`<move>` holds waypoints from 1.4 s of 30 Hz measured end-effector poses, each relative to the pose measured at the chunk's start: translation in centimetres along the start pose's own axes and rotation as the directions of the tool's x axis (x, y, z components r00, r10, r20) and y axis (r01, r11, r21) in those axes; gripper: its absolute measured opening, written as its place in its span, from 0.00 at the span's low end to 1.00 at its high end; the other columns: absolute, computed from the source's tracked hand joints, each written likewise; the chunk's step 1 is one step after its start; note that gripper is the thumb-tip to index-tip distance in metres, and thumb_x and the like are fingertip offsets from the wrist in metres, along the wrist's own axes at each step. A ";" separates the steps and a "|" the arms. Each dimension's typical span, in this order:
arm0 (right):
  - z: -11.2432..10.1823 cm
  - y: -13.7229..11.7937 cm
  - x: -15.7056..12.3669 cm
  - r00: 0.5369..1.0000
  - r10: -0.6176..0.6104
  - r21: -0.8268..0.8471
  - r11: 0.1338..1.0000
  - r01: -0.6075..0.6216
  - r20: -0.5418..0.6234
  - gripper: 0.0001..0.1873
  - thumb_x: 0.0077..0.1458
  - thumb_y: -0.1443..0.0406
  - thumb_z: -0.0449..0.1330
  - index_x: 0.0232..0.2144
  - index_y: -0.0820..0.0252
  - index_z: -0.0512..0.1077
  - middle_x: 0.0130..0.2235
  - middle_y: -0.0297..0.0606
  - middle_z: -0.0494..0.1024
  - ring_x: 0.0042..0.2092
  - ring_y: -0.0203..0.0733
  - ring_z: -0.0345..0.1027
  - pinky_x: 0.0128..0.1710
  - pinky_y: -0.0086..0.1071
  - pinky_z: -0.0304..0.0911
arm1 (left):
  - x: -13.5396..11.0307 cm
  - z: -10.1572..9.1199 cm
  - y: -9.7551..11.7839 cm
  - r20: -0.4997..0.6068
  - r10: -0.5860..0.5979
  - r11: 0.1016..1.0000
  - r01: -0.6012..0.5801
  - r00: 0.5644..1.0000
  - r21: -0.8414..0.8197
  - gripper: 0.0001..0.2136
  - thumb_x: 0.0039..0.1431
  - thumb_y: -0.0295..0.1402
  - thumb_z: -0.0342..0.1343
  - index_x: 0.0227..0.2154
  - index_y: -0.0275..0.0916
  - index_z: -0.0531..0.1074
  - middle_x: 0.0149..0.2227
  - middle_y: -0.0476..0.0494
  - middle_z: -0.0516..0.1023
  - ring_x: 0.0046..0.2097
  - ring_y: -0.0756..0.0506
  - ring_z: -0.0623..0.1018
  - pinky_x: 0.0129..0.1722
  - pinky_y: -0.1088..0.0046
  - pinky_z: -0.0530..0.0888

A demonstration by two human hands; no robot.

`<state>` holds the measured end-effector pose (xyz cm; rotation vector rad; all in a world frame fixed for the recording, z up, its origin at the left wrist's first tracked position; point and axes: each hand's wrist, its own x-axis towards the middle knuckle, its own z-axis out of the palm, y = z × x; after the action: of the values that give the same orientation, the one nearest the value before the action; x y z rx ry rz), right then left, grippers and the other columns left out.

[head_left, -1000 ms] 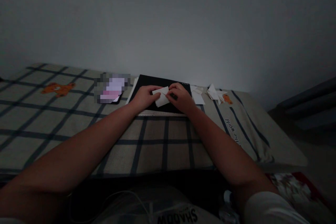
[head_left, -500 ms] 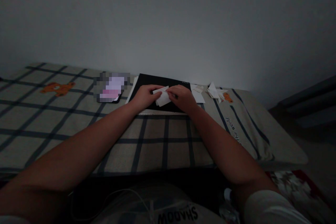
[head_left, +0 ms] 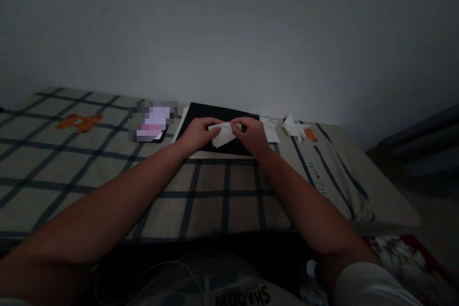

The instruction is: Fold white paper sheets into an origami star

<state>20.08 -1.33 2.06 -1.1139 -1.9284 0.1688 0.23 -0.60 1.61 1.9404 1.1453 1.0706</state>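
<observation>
A small folded piece of white paper (head_left: 223, 136) is held between my two hands, just above a black-covered book or folder (head_left: 229, 111). My left hand (head_left: 199, 132) pinches its left side, with the thumb on top and the fingers behind. On the right, my right hand (head_left: 252, 133) grips the paper's other edge between thumb and fingers. The exact shape of the folds is hard to make out in the dim light. White sheets show under the black cover along its left and front edges.
A phone (head_left: 154, 122) with a lit, blurred screen lies to the left on the checked cloth (head_left: 211, 201). Right of the book are a loose white paper (head_left: 269, 129) and a folded paper shape (head_left: 293, 127). A plain wall (head_left: 229, 33) rises behind. A bottle (head_left: 311, 279) stands low right.
My right hand's fingers have shifted from the paper's middle to its upper right edge, and the thumb now presses there. My left hand keeps nearly the same hold.
</observation>
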 end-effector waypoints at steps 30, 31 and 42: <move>0.3 0.8 0.0 0.956 0.288 0.339 0.895 -0.290 0.056 0.11 0.48 0.58 0.64 0.31 0.60 0.76 0.30 0.36 0.79 0.31 0.38 0.70 0.33 0.33 0.64 | -0.2 0.1 0.4 -0.076 -0.035 0.999 0.034 0.996 -0.013 0.17 0.57 0.45 0.59 0.40 0.37 0.81 0.39 0.40 0.83 0.38 0.43 0.80 0.38 0.69 0.74; 0.3 0.8 -0.1 0.957 0.285 0.323 0.903 -0.285 0.048 0.11 0.48 0.59 0.64 0.30 0.60 0.76 0.30 0.36 0.79 0.30 0.38 0.69 0.32 0.33 0.64 | -0.2 0.0 0.5 -0.074 -0.030 1.000 0.030 0.997 0.004 0.17 0.57 0.45 0.59 0.40 0.37 0.81 0.38 0.40 0.83 0.38 0.43 0.80 0.37 0.69 0.74; 0.5 0.7 -0.2 0.977 0.213 0.232 0.949 -0.212 0.023 0.07 0.50 0.61 0.63 0.28 0.59 0.75 0.28 0.35 0.78 0.30 0.37 0.69 0.32 0.32 0.63 | -0.3 -0.1 1.4 -0.063 -0.015 0.989 0.024 0.998 0.148 0.12 0.55 0.40 0.60 0.37 0.38 0.82 0.35 0.42 0.83 0.35 0.45 0.79 0.36 0.70 0.74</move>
<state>20.18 -0.93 1.30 -1.1582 -1.7311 0.4997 0.56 -1.44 2.72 2.0171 1.3084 1.0687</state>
